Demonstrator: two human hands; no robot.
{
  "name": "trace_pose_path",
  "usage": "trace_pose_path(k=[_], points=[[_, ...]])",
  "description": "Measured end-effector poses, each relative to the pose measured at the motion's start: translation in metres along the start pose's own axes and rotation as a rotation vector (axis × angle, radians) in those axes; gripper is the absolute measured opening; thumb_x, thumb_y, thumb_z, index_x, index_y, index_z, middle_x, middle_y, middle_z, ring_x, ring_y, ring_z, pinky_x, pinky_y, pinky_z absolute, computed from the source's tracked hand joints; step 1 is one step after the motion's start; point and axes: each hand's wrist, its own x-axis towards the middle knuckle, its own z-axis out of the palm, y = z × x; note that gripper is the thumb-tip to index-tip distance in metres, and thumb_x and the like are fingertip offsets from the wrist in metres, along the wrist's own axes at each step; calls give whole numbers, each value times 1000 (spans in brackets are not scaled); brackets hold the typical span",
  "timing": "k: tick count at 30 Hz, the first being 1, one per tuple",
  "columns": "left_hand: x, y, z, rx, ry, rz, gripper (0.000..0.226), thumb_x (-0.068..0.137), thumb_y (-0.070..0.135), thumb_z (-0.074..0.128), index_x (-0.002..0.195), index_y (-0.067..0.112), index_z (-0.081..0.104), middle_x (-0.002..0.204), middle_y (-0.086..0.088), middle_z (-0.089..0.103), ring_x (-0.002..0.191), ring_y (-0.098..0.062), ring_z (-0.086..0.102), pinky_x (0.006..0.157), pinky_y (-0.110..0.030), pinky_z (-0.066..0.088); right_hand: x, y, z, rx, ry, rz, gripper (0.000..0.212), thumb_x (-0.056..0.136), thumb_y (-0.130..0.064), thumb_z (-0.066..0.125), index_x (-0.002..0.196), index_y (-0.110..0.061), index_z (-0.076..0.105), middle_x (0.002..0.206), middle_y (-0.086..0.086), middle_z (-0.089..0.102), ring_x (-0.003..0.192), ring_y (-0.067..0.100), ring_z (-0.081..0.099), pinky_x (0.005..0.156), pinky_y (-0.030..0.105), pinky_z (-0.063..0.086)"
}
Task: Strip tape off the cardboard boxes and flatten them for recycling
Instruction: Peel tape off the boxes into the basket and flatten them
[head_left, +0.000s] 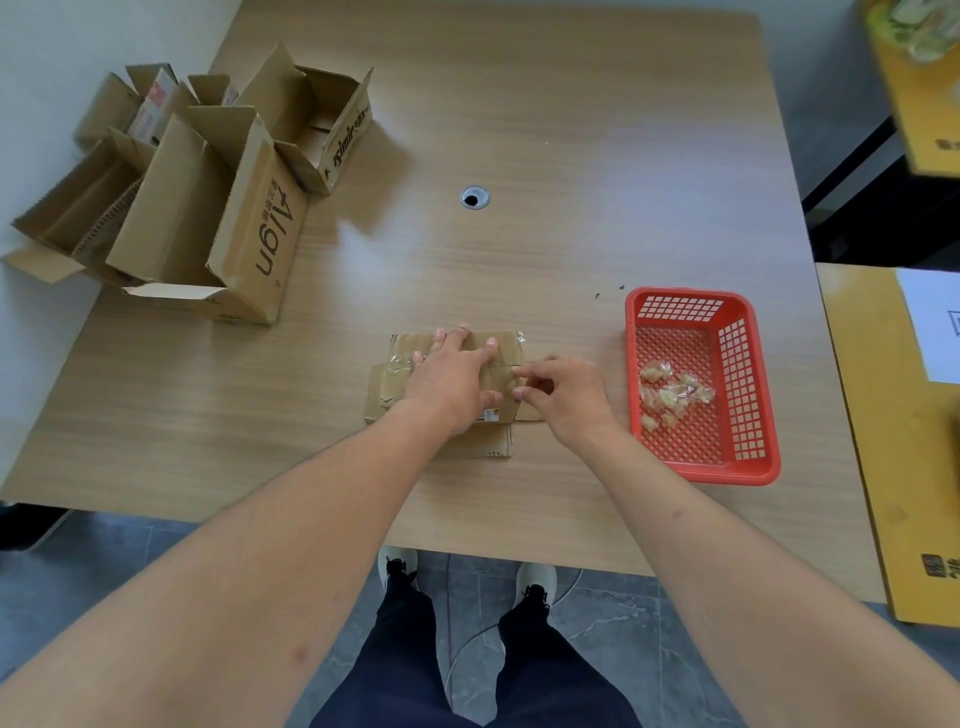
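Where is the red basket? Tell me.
In the head view the red basket sits on the table at the right, just beyond the right hand, holding balled tape scraps.

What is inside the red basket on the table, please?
The red basket holds a small pile of crumpled clear tape pieces on its mesh floor. Nothing else shows; whatever lies beneath the pile is covered.

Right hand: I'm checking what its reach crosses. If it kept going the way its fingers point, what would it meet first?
The right hand points leftward, so it would probably first meet the left hand pressing the flattened box, though their heights are hard to judge.
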Motion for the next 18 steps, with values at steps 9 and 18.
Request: trace_pose_path(k=[9,18], points=[[0,0,-1,7,-4,2,74,92,44,70,156,36,33,168,-5,11,157,-32,2,123,-58,10,14,-4,0,-85,-10,63,18,82,-19,84,74,-25,69,80,-10,66,78,11,60,72,28,49],[1,-3,0,-8,-14,19,74,93,45,69,157,36,33,169,-5,10,157,-32,0,123,-58,10,19,1,20,215,164,305,25,86,-21,76,72,-32,60,75,-4,69,79,22,72,72,50,62]])
